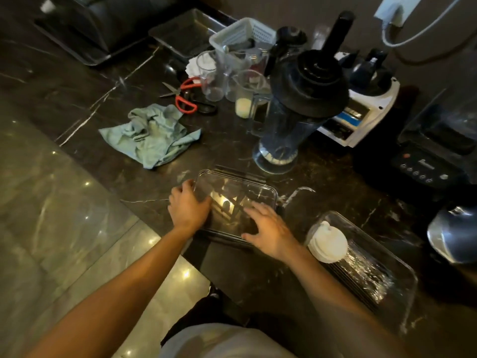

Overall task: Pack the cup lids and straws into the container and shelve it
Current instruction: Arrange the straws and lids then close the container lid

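Resting on a clear lid (233,200) at the worktop (129,81) edge, both hands are lying flat, fingers spread: left hand (188,205) at its left rim, right hand (268,228) on top. Just right, a container (382,277) is holding white cup lids (327,245) and wrapped straws (366,272) (glinting).

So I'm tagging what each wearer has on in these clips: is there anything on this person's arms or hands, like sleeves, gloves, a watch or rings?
Both forearms are bare up to the frame edge, with no sleeve in view. The left hand and right hand are ungloved. No watch, bracelet or ring is visible, though the dim, soft picture could hide something small. A light grey garment shows at the bottom edge.
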